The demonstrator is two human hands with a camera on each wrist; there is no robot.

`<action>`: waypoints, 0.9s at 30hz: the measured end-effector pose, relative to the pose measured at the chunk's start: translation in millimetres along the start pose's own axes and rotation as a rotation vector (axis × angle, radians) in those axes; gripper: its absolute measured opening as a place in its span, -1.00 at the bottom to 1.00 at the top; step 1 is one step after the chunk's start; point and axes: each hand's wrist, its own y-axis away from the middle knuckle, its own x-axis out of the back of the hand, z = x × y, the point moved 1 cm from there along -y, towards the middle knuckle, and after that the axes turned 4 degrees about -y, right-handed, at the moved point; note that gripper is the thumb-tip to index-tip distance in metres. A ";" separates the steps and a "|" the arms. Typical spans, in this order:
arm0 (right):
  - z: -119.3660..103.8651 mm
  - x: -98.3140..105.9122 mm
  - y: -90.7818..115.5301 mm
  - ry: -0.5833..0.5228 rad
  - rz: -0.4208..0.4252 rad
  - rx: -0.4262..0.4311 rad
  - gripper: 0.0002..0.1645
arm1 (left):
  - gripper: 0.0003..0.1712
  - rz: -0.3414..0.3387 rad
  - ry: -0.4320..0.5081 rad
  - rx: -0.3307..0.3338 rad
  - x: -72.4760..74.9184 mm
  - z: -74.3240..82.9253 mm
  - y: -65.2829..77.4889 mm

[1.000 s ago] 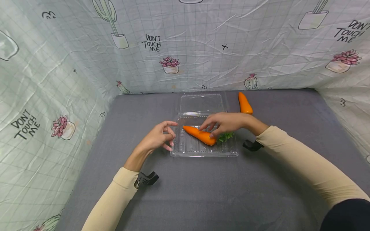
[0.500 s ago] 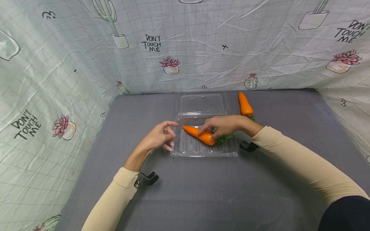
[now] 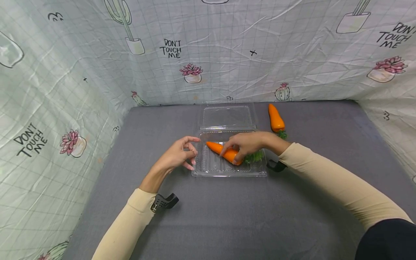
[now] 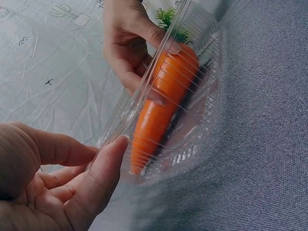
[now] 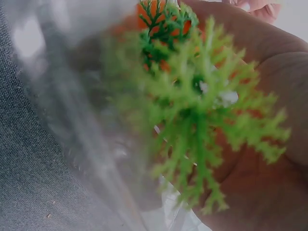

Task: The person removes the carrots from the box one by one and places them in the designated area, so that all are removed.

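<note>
A clear plastic clamshell box (image 3: 208, 169) lies with its lid folded back, and in its base rests an orange carrot (image 3: 214, 146) with green leaves (image 3: 255, 156). My right hand (image 3: 248, 142) reaches into the base and grips the thick end of that carrot, thumb on one side and fingers on the other. At the box's left rim, my left hand (image 3: 178, 153) pinches the plastic edge between thumb and fingers, clearest in the left wrist view. The leaves (image 5: 202, 115) fill the right wrist view in front of the right palm, hiding most of the carrot.
A second orange carrot (image 3: 276, 121) with green leaves lies behind the right forearm, to the right of the lid (image 3: 227, 116). Grey cloth (image 3: 208, 216) covers the table. Printed curtains (image 3: 221, 54) stand along the back and both sides.
The right hand has moved slightly toward me and closed its fingers on the carrot in the box. More of the far carrot's leaves now shows. The left hand has stayed in place.
</note>
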 end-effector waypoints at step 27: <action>-0.3 4.1 5.4 0.041 -0.075 0.006 -0.52 | -0.40 -0.003 0.005 -0.009 0.2 -1.5 -0.2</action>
